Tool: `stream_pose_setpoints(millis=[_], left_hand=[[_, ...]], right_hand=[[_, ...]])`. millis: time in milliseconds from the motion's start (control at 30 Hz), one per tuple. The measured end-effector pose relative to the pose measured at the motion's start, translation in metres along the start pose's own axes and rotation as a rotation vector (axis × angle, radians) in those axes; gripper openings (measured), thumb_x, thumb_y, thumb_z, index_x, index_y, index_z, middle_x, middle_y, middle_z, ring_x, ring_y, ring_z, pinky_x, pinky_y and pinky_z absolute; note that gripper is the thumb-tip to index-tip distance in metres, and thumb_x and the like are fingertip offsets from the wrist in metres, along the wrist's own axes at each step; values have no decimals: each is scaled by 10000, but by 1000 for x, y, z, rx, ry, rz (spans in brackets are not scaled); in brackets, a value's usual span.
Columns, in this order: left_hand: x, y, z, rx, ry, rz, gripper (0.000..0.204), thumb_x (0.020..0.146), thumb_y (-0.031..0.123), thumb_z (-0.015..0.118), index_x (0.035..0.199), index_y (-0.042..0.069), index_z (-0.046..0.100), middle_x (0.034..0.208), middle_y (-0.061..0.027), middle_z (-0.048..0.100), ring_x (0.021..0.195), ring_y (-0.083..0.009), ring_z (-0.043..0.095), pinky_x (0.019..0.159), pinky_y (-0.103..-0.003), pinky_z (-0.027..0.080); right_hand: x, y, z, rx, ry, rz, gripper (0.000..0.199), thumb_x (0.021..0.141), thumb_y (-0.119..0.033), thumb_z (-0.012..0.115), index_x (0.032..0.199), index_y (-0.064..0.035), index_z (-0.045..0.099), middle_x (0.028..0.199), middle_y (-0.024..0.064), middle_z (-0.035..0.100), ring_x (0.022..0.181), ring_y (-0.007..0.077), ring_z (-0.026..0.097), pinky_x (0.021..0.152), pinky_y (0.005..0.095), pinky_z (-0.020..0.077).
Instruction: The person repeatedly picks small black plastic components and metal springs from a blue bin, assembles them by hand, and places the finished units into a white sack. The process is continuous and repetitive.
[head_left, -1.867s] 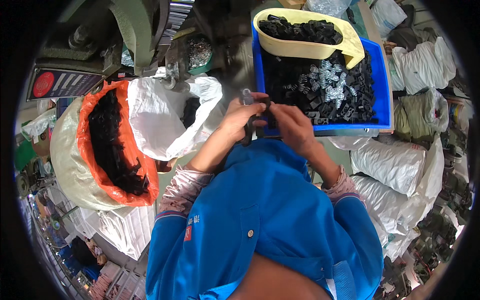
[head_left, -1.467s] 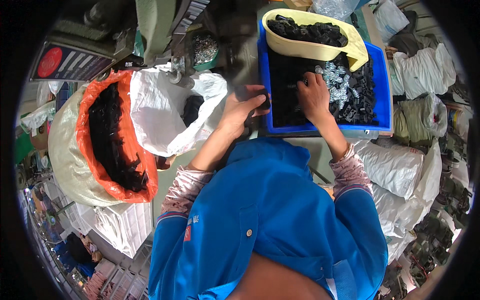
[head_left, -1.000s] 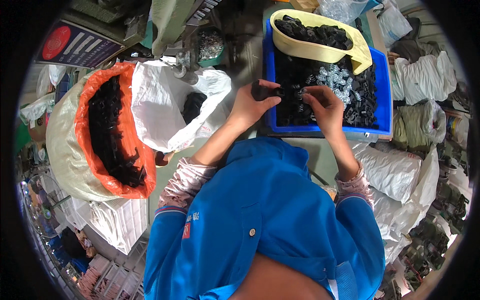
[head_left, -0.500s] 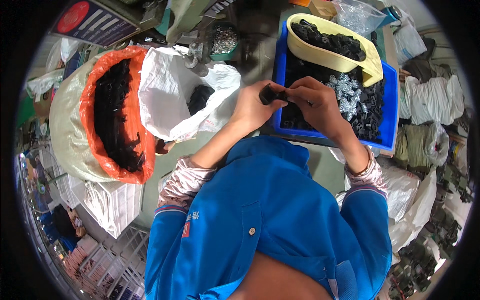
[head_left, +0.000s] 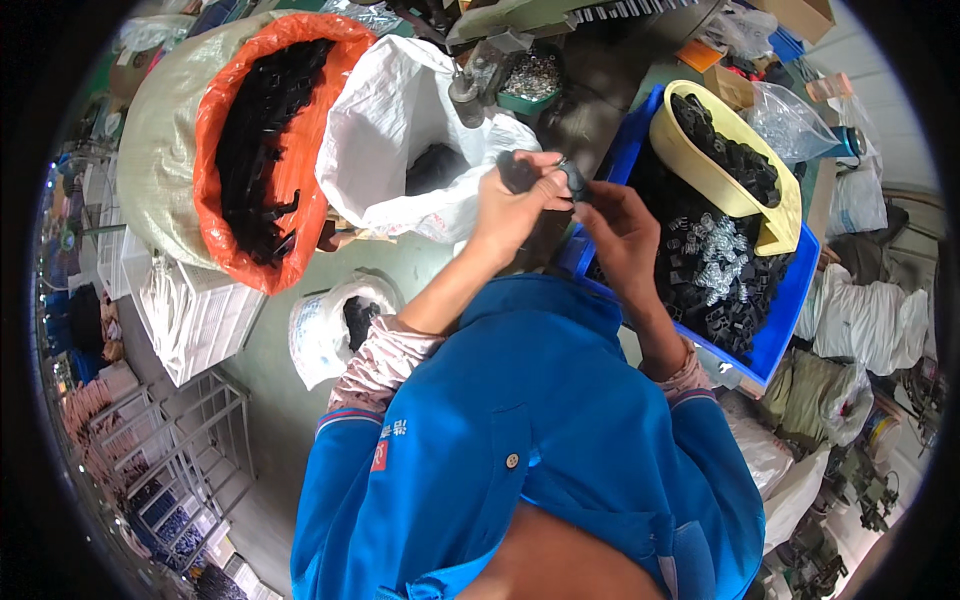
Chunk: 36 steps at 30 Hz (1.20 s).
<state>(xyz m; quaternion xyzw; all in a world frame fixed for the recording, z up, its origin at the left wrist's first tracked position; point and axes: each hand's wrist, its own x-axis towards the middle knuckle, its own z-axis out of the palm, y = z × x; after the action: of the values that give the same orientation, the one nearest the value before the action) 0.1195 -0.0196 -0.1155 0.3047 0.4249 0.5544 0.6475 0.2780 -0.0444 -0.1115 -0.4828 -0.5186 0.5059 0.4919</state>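
Note:
My left hand [head_left: 508, 212] is closed, with a black plastic piece [head_left: 517, 173] showing above its curled fingers. Between its thumb and fingertips sits a second small dark piece [head_left: 571, 180] with a rounded edge. My right hand [head_left: 625, 228] pinches that same small piece from the other side, fingers and thumb together. Both hands meet in front of my chest, between an open white sack [head_left: 375, 130] and a blue tray [head_left: 790, 345]. Heaped in the tray are small black parts [head_left: 730, 325] and a pile of shiny metal pieces [head_left: 712, 262] that look like springs.
On the tray rests a yellow scoop-shaped container [head_left: 690, 165] of black parts. At left stands a large sack with an orange lining [head_left: 210, 200], filled with black pieces. A smaller white bag [head_left: 312, 335] is on the floor. A green bowl [head_left: 530, 104] holds small metal parts.
The view has turned, so the sacks sit higher and the tray lower and further right; the small white bag has come into sight. Both hands still hold dark pieces, now tilted differently.

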Motion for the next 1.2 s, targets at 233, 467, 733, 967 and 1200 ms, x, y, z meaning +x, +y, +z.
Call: stream_pose_setpoints(millis=[233, 467, 733, 967, 1200], left_hand=[[12, 6, -27, 436, -122, 256, 125, 852, 33, 694, 947, -40, 660, 954, -65, 677, 805, -107, 627, 741, -250, 506], [11, 14, -25, 391, -135, 78, 142, 862, 71, 713, 916, -46, 654, 867, -68, 670, 780, -123, 645, 718, -255, 515], [19, 5, -20, 151, -127, -92, 187, 876, 96, 712, 950, -40, 607, 847, -97, 644, 757, -179, 660, 706, -299, 578], [24, 10, -42, -433, -267, -458, 247, 933, 212, 606, 1002, -22, 565, 938, -126, 587, 809, -222, 579, 651, -345, 482], [11, 18, -37, -273, -228, -487, 345, 995, 251, 547, 1219, -12, 533, 1116, -185, 658, 856, -241, 682, 717, -399, 585]], right_hand=[[28, 2, -17, 372, -135, 318, 314, 953, -86, 595, 1213, 87, 572, 999, 165, 687, 879, 203, 690, 831, 301, 561], [26, 8, -15, 246, -103, 60, 285, 920, -37, 632, 1179, 80, 611, 1033, 149, 690, 892, 205, 691, 850, 318, 565], [41, 11, -30, 182, -129, 181, 305, 930, -78, 628, 1191, 78, 611, 966, 164, 704, 818, 187, 692, 786, 279, 555], [48, 13, -43, 404, -62, 296, 283, 945, -101, 610, 1165, 75, 575, 983, 151, 676, 854, 203, 684, 766, 291, 563], [52, 4, -59, 542, -159, 300, 285, 959, -99, 587, 1197, 56, 574, 1036, 100, 662, 886, 142, 657, 783, 279, 549]])
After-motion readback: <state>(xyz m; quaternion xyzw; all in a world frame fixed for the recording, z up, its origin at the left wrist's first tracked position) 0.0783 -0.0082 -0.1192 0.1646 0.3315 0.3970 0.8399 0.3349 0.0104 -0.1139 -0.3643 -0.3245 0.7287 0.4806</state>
